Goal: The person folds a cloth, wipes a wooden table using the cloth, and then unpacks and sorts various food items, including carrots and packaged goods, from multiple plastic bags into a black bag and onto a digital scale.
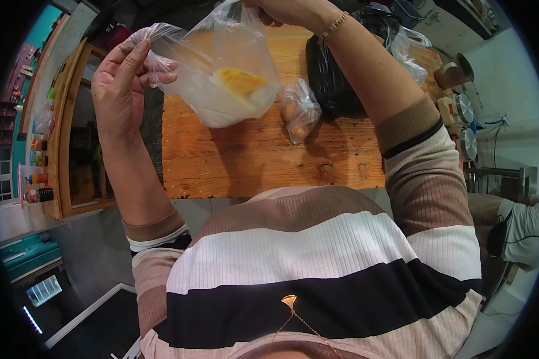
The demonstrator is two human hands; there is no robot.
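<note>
A translucent plastic bag (pixel 233 101) with a yellow item showing through its side hangs between my two hands, its bottom low over the wooden table (pixel 269 157). My left hand (pixel 125 76) pinches one gathered corner of the bag between thumb and fingers. At the top edge of the picture my right hand (pixel 283 11) grips the other side of the bag; its fingertips are partly cut off. Right of the hanging bag lies a small knotted clear bag (pixel 301 112) with several brown, egg-like items inside.
A black plastic bag (pixel 334 80) stands beyond the small bag, under my right forearm. Farther right are a white plastic bag (pixel 408 54) and a brown cup-like container (pixel 453 72). A wooden frame (pixel 65 134) with bottles beside it stands left. A seated person (pixel 516 224) is at the far right.
</note>
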